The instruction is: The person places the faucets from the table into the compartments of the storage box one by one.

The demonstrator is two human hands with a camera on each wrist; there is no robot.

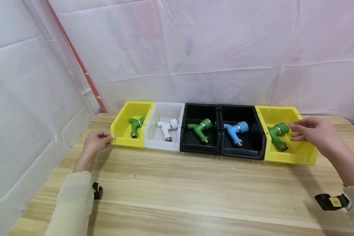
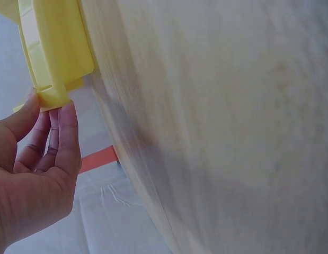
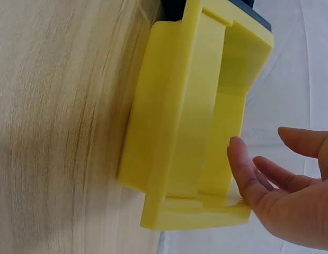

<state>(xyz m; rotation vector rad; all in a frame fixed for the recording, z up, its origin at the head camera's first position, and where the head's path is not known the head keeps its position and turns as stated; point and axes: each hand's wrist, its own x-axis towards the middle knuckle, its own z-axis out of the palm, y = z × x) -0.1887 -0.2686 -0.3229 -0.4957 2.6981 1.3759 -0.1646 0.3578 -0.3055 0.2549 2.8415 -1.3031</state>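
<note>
My left hand [image 1: 97,141] is at the left yellow bin [image 1: 128,142], pinching its front outer corner between thumb and fingers, as the left wrist view shows too. A small green tap [image 1: 134,127] lies inside that bin. At the other end of the row, my right hand [image 1: 320,131] hovers over the right yellow bin [image 1: 292,158]. Its fingers are loosely bent with nothing between them, and the thumb stands apart in the right wrist view. Beside those fingertips lies a larger green tap [image 1: 278,135] in the bin; the right wrist view does not show it.
Between the yellow bins stand a white bin [image 1: 162,145] with a white tap [image 1: 167,128], a black bin [image 1: 199,149] with a green tap [image 1: 201,130], and another black bin [image 1: 242,152] with a blue tap [image 1: 236,132]. Pale cloth [image 1: 224,42] hangs behind the wooden table [image 1: 194,193].
</note>
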